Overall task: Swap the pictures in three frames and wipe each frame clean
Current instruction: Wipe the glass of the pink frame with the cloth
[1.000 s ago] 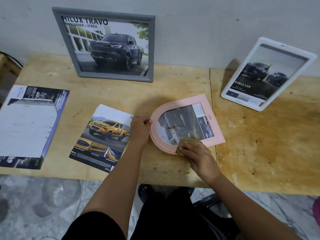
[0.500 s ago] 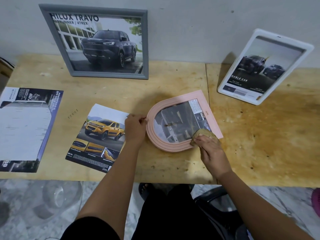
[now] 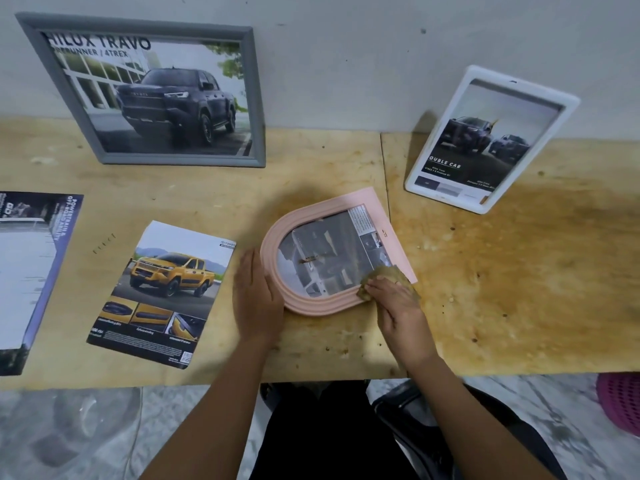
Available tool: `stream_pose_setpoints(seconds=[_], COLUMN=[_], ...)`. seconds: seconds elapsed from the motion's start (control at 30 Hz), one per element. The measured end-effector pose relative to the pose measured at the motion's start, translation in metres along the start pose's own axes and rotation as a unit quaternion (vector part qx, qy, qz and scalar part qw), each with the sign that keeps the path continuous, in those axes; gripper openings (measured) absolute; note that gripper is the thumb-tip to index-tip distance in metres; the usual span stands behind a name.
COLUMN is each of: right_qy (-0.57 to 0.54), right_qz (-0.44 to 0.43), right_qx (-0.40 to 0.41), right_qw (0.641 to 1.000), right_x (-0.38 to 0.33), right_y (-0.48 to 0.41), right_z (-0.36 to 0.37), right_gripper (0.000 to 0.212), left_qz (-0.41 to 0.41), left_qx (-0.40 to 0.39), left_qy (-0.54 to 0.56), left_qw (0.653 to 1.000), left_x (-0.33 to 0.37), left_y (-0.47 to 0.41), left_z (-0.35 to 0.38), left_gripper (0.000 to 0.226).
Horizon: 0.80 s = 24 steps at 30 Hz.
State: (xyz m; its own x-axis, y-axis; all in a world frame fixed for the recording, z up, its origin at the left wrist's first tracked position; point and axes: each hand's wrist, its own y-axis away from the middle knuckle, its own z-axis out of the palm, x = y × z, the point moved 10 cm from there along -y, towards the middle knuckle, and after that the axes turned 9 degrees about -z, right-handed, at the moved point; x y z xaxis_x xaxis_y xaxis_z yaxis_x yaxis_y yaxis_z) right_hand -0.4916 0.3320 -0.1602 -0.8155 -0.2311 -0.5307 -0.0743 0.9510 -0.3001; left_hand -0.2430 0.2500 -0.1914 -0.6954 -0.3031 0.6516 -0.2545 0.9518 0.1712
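A pink arched frame [image 3: 277, 233] lies flat on the wooden table [image 3: 519, 271] with a grey car picture in it. My left hand [image 3: 256, 299] rests flat against the frame's left rim, fingers together. My right hand [image 3: 394, 303] presses a tan cloth [image 3: 388, 275] on the frame's lower right corner. A grey frame [image 3: 258, 98] with a dark truck picture leans on the wall at the back left. A white frame [image 3: 564, 102] with a dark car picture leans at the back right. A loose yellow truck picture [image 3: 166, 289] lies left of my left hand.
A blue and white brochure [image 3: 31, 271] lies at the table's left edge. A clear plastic stool [image 3: 69, 438] stands on the floor at the lower left. A pink basket [image 3: 620, 400] sits on the floor at the right. My lap is below the table's front edge.
My right hand slid the cloth from the frame's bottom edge rightward to its lower right corner. My left hand went from gripping the rim to lying flat beside it.
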Motion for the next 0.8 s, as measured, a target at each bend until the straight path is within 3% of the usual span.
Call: stream_pose_setpoints(seconds=[0.4, 0.8], right_qy=[0.044, 0.069], right_qz=[0.043, 0.079], right_qx=[0.046, 0.076], right_qw=[0.997, 0.992], right_x=[0.031, 0.036], right_y=[-0.003, -0.036], right_z=[-0.033, -0.038], right_gripper=[0.038, 0.040], left_qz=[0.030, 0.035], left_qx=[0.023, 0.024], left_qy=[-0.032, -0.058], left_qw=[0.999, 0.997], left_x=[0.009, 0.010], left_y=[0.002, 0.001], left_z=[-0.004, -0.004], left_gripper=[0.041, 0.045])
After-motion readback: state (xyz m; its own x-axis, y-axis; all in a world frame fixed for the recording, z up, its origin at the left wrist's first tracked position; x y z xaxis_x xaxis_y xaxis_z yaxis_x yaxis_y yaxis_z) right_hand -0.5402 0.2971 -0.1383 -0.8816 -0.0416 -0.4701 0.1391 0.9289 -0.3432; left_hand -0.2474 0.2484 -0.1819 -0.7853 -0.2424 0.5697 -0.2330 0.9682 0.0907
